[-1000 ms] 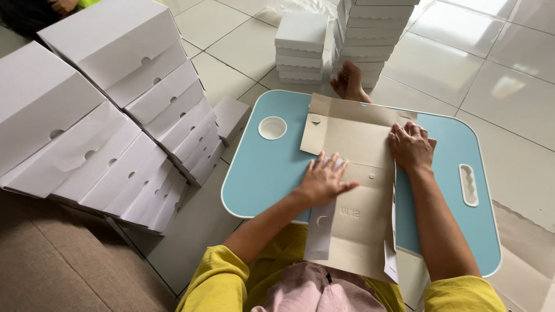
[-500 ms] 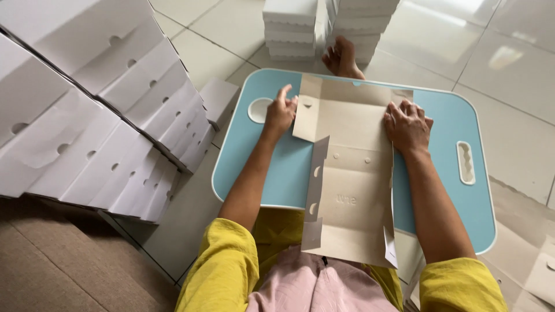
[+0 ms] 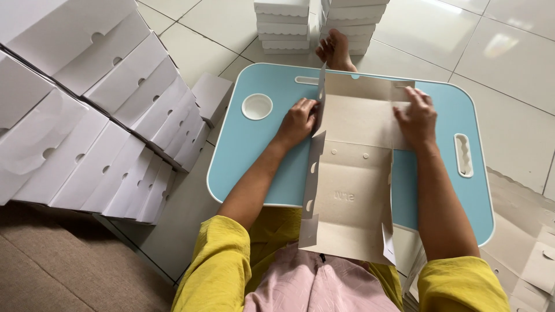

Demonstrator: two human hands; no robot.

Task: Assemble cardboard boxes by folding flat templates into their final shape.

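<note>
A flat, unfolded cardboard box blank point(image 3: 352, 173), grey-brown on its upper face, lies lengthwise down the centre of the frame on a small light-blue lap table point(image 3: 254, 150). Its far end rests near the table's upper edge, and its near end hangs over the table's front edge above the person's lap. The long side flap on the blank's left stands partly upright, and the narrower flap on the right edge is also raised a little.

The left hand point(image 3: 298, 119) sits at the blank's upper left, just left of centre frame. Its fingers are curled against the raised left flap near the fold line, pressing it from the outside; nothing is closed inside the hand. The left forearm runs diagonally from the lower left of the frame up to that point. The right hand point(image 3: 417, 118) lies palm down on the blank's upper right corner, fingers spread and flat, holding the card to the table rather than gripping it. The right forearm comes almost straight up from the lower right.

A round white cup recess point(image 3: 257, 106) is sunk in the table left of the left hand, and a slotted handle point(image 3: 463, 155) lies near the table's right edge. A bare foot point(image 3: 336, 51) shows beyond the table's far edge. Stacks of folded white boxes point(image 3: 98, 115) fill the upper left, and more white boxes point(image 3: 315, 20) stand at top centre on the tiled floor point(image 3: 503, 52).
</note>
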